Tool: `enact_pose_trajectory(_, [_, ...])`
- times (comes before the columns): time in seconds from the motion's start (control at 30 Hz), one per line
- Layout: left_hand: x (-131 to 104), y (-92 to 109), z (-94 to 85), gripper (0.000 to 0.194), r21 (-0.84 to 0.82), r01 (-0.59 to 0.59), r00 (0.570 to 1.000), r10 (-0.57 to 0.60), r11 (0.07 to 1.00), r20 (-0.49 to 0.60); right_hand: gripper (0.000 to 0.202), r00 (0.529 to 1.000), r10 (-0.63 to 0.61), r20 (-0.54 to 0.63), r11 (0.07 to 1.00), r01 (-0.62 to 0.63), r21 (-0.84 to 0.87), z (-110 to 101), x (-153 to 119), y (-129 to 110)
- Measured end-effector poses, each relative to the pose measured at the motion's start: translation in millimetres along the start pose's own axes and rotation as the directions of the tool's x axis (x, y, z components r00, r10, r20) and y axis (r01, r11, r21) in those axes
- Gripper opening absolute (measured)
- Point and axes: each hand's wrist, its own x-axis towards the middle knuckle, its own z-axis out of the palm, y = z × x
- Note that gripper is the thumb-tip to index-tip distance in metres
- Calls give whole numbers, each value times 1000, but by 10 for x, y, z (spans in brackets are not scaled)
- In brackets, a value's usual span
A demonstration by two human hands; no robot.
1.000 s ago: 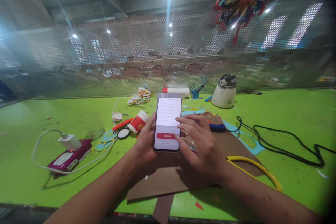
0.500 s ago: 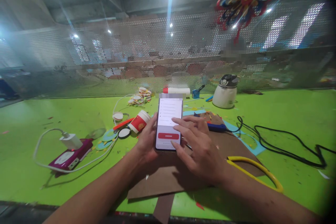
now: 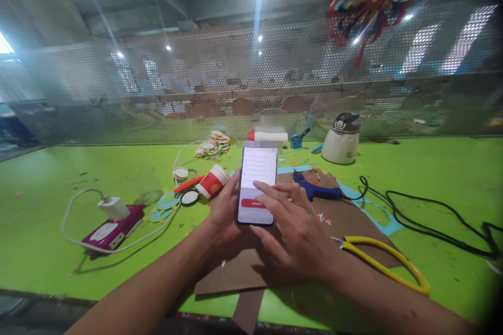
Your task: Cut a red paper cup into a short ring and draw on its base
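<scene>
- The green table [image 3: 58,178] spreads all round; clock directions run from the phone, twelve pointing away from me.
- One large brown sheet [image 3: 231,272] lies under my hands, reaching toward four o'clock.
- My left hand [image 3: 223,209] grips the one phone [image 3: 257,167], held upright at my centre.
- My right hand [image 3: 298,220] has its fingers open and spread over the screen; I cannot tell whether they touch it.
- One pair of yellow-handled scissors [image 3: 403,258] sits at four o'clock.
- One pale jug [image 3: 341,146] stands at two, dark lid on, contents hidden.
- One blue glue gun [image 3: 326,192] lies at three.
- One purple power strip [image 3: 135,214] at eight-thirty holds one white charger [image 3: 116,208].
- One red-and-white cup [image 3: 214,183] leans over at nine; I can't see inside.
- One small blue pot [image 3: 296,142] at one has a single dark handle sticking out.
</scene>
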Motion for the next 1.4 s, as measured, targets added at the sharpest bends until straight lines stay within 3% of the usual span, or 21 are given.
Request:
enact_pose_trajectory(0.5, [5,-24,27,56,-29,36,999,-35,999,28,35,998,53,26,998,-51,-43,12,7,-2])
enact_pose_trajectory(0.73, [-13,-39,26,52,-14,12,999,-13,1000,-40,24,996,83,42,994,-80,-74,16,22,-3])
enact_pose_trajectory(0.87, [9,-32,-23,54,-5,39,999,-39,999,18,27,999,22,-42,999,-23,-26,22,7,-16])
enact_pose_trajectory(0.97, [24,-14,-36,52,-15,23,999,-22,1000,25,18,992,-22,-127,999,27,41,28,-4,-16])
enact_pose_trajectory(1.2, [10,12,6,57,-19,65,994,-63,998,89,8,980,-36,-196,994,56,99,23,-1,14])
enact_pose_trajectory(1.4, [7,10,-8,60,6,59,998,-59,998,23,13,977,-43,-208,995,61,80,31,-1,24])
